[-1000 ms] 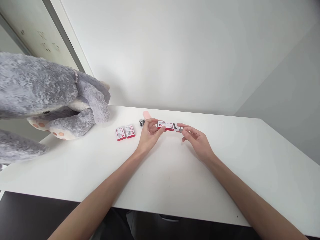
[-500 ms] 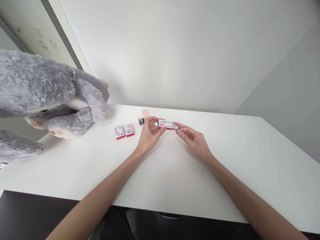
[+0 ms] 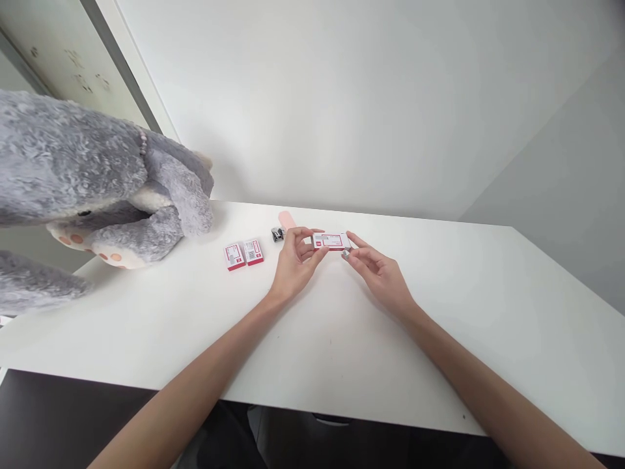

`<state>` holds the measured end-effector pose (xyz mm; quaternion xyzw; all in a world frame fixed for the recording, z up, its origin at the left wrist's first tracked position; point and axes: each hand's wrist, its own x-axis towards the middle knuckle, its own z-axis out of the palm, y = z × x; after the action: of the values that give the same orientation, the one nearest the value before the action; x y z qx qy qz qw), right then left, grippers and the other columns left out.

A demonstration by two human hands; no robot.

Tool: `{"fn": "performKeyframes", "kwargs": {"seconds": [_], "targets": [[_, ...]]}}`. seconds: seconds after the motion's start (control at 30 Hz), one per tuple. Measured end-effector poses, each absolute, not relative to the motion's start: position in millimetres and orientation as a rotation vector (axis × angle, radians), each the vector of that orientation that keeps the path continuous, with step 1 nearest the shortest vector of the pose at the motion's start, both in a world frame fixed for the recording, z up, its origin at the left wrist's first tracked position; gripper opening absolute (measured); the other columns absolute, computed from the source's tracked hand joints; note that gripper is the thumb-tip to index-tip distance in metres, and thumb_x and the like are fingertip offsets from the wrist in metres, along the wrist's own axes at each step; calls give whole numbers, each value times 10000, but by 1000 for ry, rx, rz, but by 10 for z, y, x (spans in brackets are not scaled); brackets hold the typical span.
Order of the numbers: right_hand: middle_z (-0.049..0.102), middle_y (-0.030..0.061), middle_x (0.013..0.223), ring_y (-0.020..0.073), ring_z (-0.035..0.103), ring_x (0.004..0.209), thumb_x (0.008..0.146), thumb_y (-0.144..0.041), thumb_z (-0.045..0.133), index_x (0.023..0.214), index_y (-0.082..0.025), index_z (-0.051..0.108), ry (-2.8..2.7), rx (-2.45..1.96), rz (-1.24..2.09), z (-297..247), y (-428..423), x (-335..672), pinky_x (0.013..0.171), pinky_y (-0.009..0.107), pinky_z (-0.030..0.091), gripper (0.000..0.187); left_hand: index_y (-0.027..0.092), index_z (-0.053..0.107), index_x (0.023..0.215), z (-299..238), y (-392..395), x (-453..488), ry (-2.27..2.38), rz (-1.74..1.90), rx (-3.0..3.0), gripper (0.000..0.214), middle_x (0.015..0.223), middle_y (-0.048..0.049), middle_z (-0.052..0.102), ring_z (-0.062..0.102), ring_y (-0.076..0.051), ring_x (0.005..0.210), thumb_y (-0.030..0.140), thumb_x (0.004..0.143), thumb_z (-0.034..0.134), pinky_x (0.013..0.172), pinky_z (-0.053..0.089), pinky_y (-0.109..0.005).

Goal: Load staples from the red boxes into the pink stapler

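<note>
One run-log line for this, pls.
left hand: holds red-and-white oblong cardboard box | right hand: at box's right end | white tabletop, left: two similar boxes, grey plush toy

The held box (image 3: 332, 241) is white with a red frame and grey patch; the 2 small boxes (image 3: 234, 255) pair white tops with red sides. The plush toy (image 3: 73, 156) is grey with cream feet and orange spots, the strip (image 3: 286, 220) pale pink, the tabletop (image 3: 317, 358) white.
</note>
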<state>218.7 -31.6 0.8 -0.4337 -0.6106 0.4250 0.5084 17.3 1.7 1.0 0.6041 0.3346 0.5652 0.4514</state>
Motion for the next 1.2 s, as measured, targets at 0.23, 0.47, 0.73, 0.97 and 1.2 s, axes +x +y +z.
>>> {"fn": "performKeyframes", "kwargs": {"seconds": [0.23, 0.47, 0.73, 0.97, 1.2], "targets": [[483, 30, 1638, 311, 413, 1543, 930, -554, 712, 977, -284, 758, -1495, -1025, 1065, 27, -352, 2140, 1224, 496, 414, 277, 251, 449, 1084, 13, -2, 171, 831, 1376, 1541, 366, 1368, -90, 637, 736, -222, 1120, 364, 923, 758, 1023, 577, -441], [507, 24, 1624, 325, 466, 1509, 915, -567, 732, 980, -290, 778, -1438, -996, 1118, 18, -326, 2161, 1245, 517, 398, 288, 251, 479, 1107, 33, 10, 150, 945, 1465, 1732, 341, 1270, -86, 687, 724, -205, 1077, 360, 931, 749, 986, 571, -420], [543, 37, 1574, 329, 569, 1404, 918, -573, 727, 936, -277, 784, -1386, -1020, 1091, -32, -275, 2189, 1107, 505, 549, 302, 230, 516, 1241, 83, 319, -342, 1408, 1790, 1709, 256, 1238, -91, 641, 644, -203, 1029, 333, 1010, 552, 931, 517, -369], [587, 61, 1494, 261, 699, 1101, 906, -606, 709, 965, -266, 785, -1415, -1157, 1045, -79, -243, 2215, 967, 479, 601, 354, 221, 640, 1042, 56, 477, -692, 1779, 1539, 1688, 242, 887, -24, 668, 580, -170, 682, 250, 980, 408, 706, 464, -311], [627, 64, 1415, 257, 666, 1108, 917, -594, 690, 904, -263, 768, -1437, -1203, 1019, -59, -247, 2216, 882, 426, 586, 340, 263, 689, 1011, 15, 440, -671, 1935, 1135, 1981, 181, 838, -14, 736, 623, -221, 689, 251, 907, 542, 672, 414, -335]]}}
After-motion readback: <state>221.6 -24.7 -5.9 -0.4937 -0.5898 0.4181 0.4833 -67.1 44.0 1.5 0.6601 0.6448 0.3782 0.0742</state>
